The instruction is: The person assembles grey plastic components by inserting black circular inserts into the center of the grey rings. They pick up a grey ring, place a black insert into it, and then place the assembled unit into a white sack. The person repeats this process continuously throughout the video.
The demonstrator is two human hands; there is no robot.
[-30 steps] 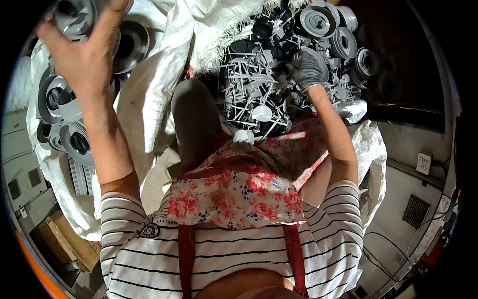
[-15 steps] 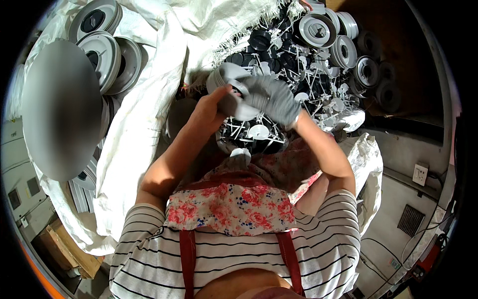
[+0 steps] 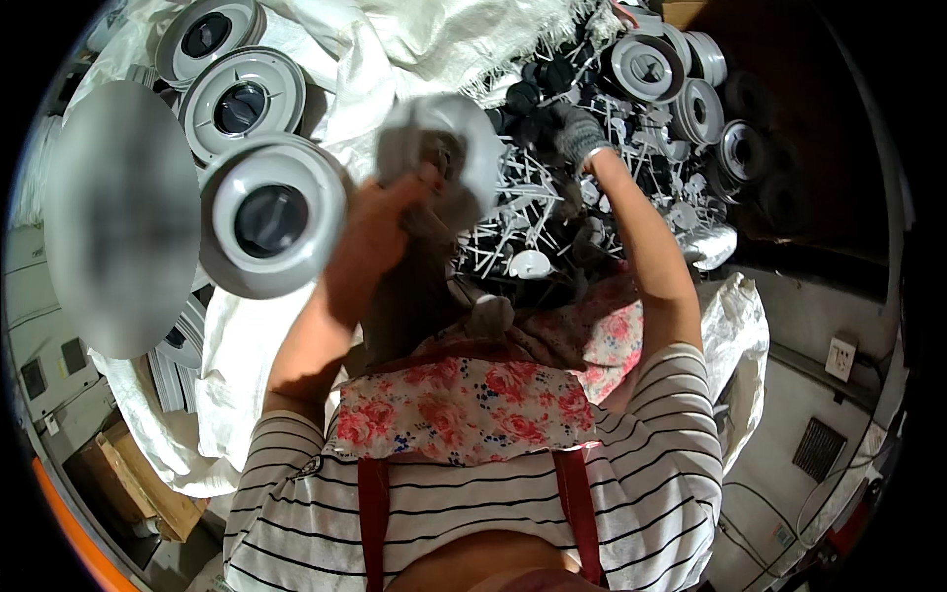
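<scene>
My left hand (image 3: 380, 222) is closed on the edge of a light grey round plastic part (image 3: 472, 148), smeared by motion. To its left is a larger grey plastic ring with a black centre (image 3: 225, 222); whether it rests on anything cannot be told. My right hand (image 3: 582, 136), in a grey knit glove, reaches into a heap of black round caps (image 3: 523, 97) and thin white plastic pieces (image 3: 533, 202). Its fingertips are hidden among the dark caps, so any grip there does not show.
More grey rings with black centres (image 3: 286, 74) lie at the upper left by a white woven sack (image 3: 395, 49). Grey rings (image 3: 698, 111) are stacked right of the heap. A blurred oval hides part of the left side. A cardboard box (image 3: 148, 483) stands lower left.
My hands have moved apart: the left drew back slightly with a grey part, the right went up into the black caps. A grey ring with a black centre now shows left of my left hand.
</scene>
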